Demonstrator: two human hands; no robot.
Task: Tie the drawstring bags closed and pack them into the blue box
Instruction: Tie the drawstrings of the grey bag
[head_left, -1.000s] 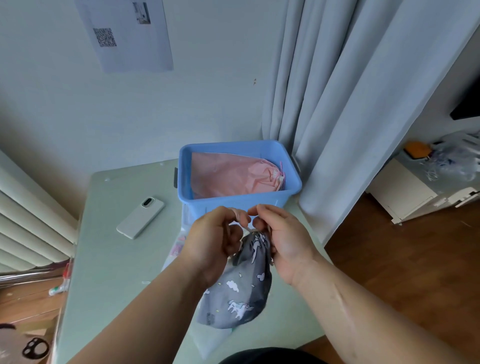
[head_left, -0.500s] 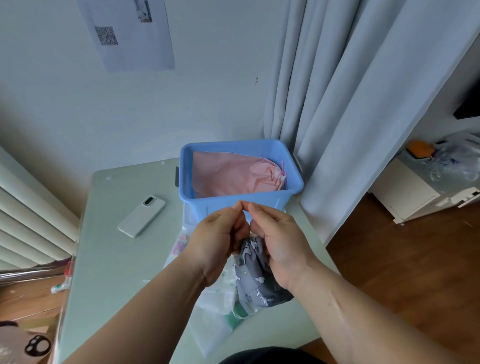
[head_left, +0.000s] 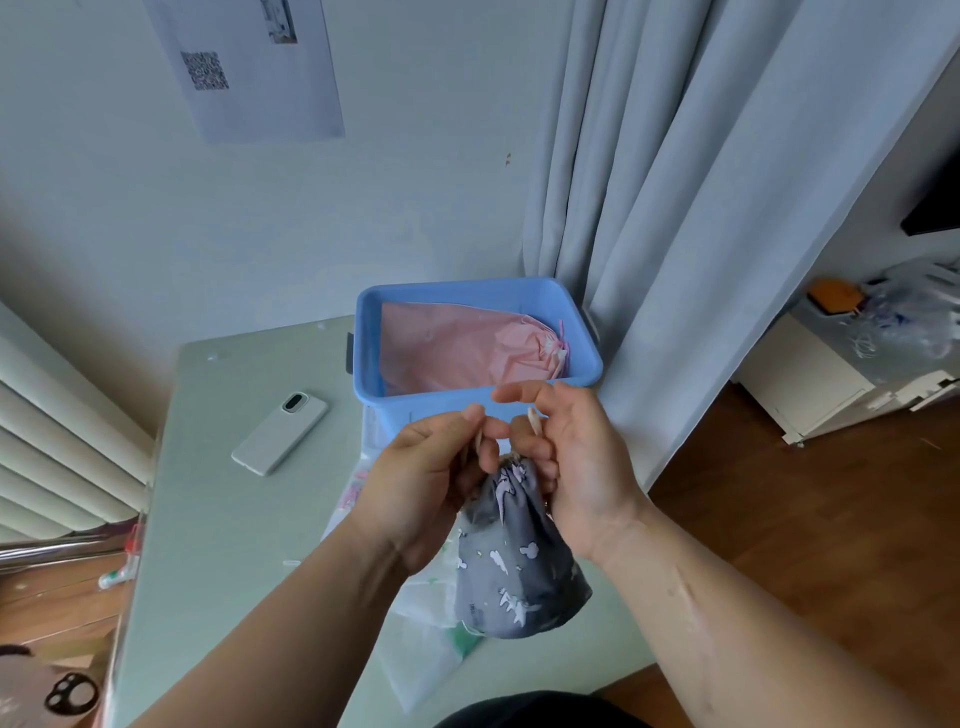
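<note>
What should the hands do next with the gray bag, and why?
Probably pull the cords apart to snug the tie: the left hand and right hand each pinch a cord above the gathered mouth of the gray bag, and it is not yet in the blue box.

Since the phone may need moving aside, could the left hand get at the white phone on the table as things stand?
Likely yes, once freed: nothing lies between the left hand and the phone, but the hand now pinches the drawstring of the grey bag.
</note>
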